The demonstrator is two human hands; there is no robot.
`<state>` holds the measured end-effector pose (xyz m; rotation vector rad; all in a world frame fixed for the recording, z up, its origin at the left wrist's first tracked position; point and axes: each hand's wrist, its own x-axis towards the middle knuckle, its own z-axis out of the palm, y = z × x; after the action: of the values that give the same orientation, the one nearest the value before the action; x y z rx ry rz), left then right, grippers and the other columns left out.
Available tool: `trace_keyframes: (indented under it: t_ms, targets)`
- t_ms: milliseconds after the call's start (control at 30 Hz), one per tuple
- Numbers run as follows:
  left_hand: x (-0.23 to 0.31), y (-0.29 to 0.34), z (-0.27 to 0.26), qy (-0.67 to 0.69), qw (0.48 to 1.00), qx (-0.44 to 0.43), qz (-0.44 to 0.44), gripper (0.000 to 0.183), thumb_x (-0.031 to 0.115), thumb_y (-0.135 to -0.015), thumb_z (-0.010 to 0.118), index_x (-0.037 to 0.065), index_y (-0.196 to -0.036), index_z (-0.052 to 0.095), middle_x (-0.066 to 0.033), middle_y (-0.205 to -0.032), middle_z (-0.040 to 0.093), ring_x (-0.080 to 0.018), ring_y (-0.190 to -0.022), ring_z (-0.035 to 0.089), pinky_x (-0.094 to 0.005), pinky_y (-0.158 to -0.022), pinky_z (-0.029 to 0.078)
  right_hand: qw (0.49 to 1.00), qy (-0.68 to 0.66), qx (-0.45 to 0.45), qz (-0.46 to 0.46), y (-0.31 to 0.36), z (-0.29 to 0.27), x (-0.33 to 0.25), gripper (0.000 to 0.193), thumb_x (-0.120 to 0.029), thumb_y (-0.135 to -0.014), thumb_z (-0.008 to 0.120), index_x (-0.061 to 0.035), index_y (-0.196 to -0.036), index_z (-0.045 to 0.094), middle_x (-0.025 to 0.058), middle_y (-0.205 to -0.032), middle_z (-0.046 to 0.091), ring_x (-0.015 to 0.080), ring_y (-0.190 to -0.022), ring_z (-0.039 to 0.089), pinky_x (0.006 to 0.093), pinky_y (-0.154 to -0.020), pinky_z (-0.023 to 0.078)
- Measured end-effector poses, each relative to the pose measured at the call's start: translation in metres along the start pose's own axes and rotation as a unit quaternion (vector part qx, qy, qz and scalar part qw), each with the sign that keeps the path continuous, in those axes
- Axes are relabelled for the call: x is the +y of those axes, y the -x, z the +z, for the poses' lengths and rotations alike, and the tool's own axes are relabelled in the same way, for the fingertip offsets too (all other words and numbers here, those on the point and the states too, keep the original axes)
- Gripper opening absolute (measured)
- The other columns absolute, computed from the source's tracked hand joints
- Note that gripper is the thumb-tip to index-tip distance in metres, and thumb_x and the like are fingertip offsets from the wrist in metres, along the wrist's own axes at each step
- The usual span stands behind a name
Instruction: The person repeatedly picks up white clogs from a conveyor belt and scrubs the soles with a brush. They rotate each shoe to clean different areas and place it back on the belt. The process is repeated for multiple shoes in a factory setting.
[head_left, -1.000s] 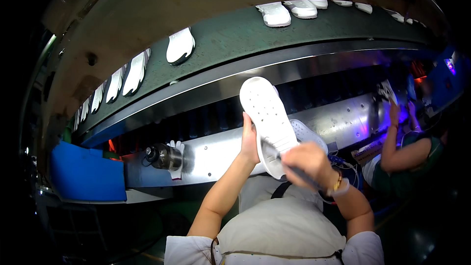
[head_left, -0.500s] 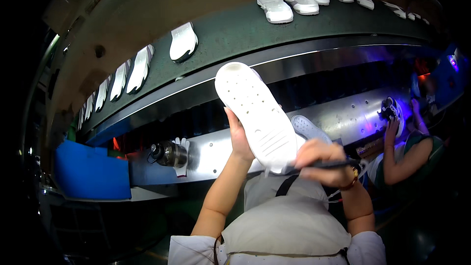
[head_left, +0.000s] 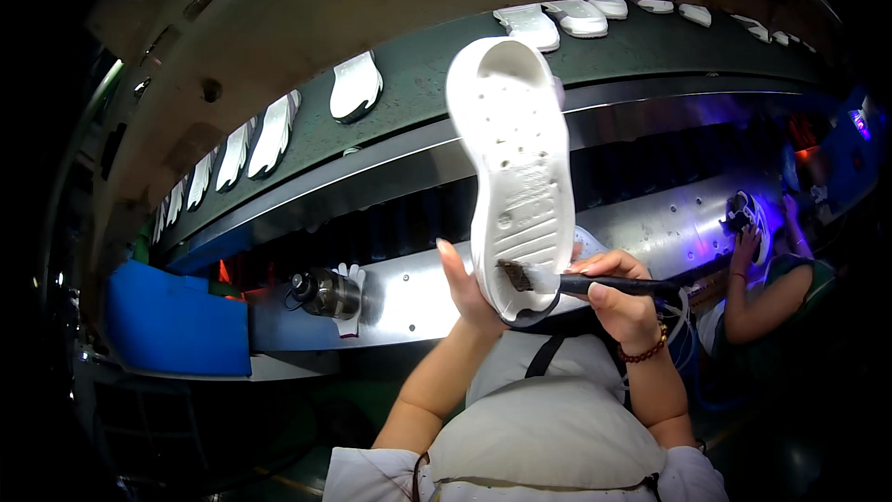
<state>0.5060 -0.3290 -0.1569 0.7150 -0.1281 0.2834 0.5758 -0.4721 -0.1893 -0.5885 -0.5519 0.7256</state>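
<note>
In front of me a white shoe sole point(head_left: 525, 144) is held up, its hollow side with small holes and ribs facing me. My left hand point(head_left: 472, 296) grips it by the left side of the lower end, fingers partly hidden behind. A brush point(head_left: 609, 285) with a black handle lies in my right hand point(head_left: 623, 311), pinched between thumb and fingers. Its dark bristles touch the inside of the sole's lower end. Behind the sole, part of another pale sole point(head_left: 588, 244) shows on the metal ledge.
Several white soles point(head_left: 274, 137) lie on a green belt point(head_left: 427, 79) beyond the metal rail. On the ledge point(head_left: 390, 302) stand a dark bottle point(head_left: 330, 294) and a white glove point(head_left: 349, 325). A blue panel point(head_left: 177, 321) is at left. At right a co-worker's hand point(head_left: 746, 244) holds a shoe.
The sole has moved up and turned more upright, its hollow now tipped into view. My right hand has turned, and the brush's bristles now rest inside the sole's lower end.
</note>
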Motion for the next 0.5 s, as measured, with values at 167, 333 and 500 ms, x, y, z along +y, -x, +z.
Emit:
trace_keyframes:
  t_ms: [167, 333, 500]
  targets:
    - [0.003, -0.003, -0.021, 0.03, 0.999, -0.004, -0.038, 0.072, 0.057, -0.08, 0.032, 0.006, -0.131, 0.023, -0.0196, -0.128, 0.032, -0.0398, -0.111, 0.04, -0.0535, -0.092, 0.032, 0.964, 0.246, -0.083, -0.055, 0.004, 0.019, -0.012, 0.019, 0.005, -0.069, 0.061, 0.0017, -0.087, 0.059, 0.0133, -0.088, 0.06, 0.0194, -0.086, 0.056, 0.0278, -0.078, 0.043]
    - [0.007, -0.003, -0.032, -0.009, 0.997, 0.059, -0.042, 0.067, 0.052, -0.081, 0.031, 0.006, -0.129, 0.027, -0.021, -0.125, 0.036, -0.0401, -0.107, 0.043, -0.0534, -0.09, 0.035, 0.952, 0.28, -0.117, -0.05, -0.015, 0.002, -0.027, 0.019, 0.003, -0.066, 0.064, 0.0003, -0.085, 0.061, 0.0127, -0.086, 0.061, 0.0181, -0.08, 0.058, 0.0265, -0.072, 0.045]
    - [0.022, -0.003, -0.019, -0.117, 0.987, 0.08, -0.078, 0.054, 0.036, -0.081, 0.039, -0.002, -0.119, 0.038, -0.0196, -0.112, 0.049, -0.0294, -0.096, 0.054, -0.0397, -0.082, 0.044, 0.867, 0.377, -0.324, 0.036, -0.037, 0.003, -0.06, 0.018, 0.0, -0.066, 0.066, -0.0009, -0.084, 0.062, 0.0095, -0.081, 0.064, 0.0174, -0.075, 0.062, 0.0252, -0.068, 0.048]
